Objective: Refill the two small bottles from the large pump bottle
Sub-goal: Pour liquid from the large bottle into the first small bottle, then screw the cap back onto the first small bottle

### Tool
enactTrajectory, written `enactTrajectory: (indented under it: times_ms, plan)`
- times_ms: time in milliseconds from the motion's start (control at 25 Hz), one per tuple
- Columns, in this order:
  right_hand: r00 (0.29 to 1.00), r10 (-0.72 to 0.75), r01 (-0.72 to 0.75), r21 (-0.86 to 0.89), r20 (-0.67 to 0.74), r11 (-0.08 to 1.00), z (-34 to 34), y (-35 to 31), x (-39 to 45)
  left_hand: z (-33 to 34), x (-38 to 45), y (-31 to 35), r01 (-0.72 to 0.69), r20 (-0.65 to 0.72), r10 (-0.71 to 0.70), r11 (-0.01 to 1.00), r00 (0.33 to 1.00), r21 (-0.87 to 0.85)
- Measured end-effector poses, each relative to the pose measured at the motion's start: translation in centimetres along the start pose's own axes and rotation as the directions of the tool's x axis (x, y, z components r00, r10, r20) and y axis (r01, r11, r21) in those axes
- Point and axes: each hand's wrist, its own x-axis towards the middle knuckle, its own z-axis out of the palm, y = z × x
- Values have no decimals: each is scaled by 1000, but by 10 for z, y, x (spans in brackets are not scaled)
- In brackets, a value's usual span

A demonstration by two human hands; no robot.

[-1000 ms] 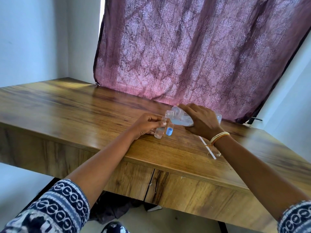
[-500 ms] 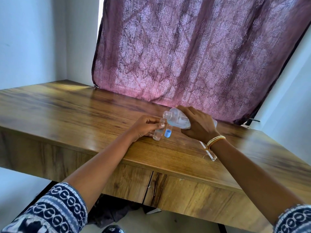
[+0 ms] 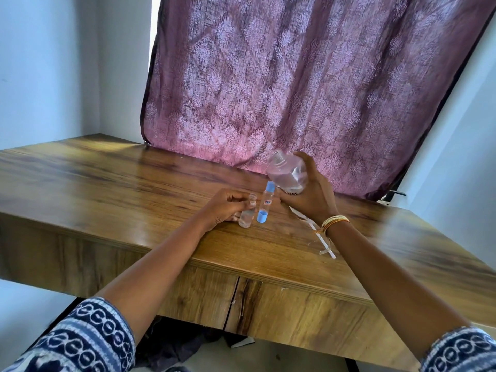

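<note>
My right hand grips the large clear bottle, which has no pump on its open neck and is lifted off the table, neck pointing up and left. My left hand holds a small open clear bottle upright on the table. Just right of it stands a second small bottle with a blue cap and a small label. A loose blue cap lies on the table between the two small bottles. The pump's white tube lies on the table, partly under my right wrist.
The wooden table runs wide to the left and right, its front edge close to me. A purple patterned curtain hangs right behind the bottles. A black object sits at the table's back right corner.
My right hand has raised the large bottle from tilted low over the small open bottle to higher with its neck up. The capped small bottle has come into sight. My left hand has stayed put.
</note>
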Motion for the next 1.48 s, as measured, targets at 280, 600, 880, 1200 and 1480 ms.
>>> enactTrajectory:
  times_ms: [280, 600, 880, 1200, 1480]
  plan:
    - [921, 378, -307, 415, -99, 856, 12, 16, 2, -2, 2, -1, -6, 0, 6, 996, 1000, 84]
    - [879, 476, -407, 557, 24, 724, 29, 32, -3, -3, 3, -6, 6, -8, -6, 999, 1000, 40]
    - [880, 386, -467, 352, 278, 811, 31, 44, -20, -1, -1, -2, 13, 13, -14, 1000, 1000, 28]
    - [830, 433, -538, 304, 351, 786, 34, 57, -24, -4, 2, -7, 16, 7, -16, 998, 1000, 60]
    - [822, 548, -548, 475, 153, 689, 20, 27, -38, -2, 1, -6, 17, -6, -17, 998, 1000, 59]
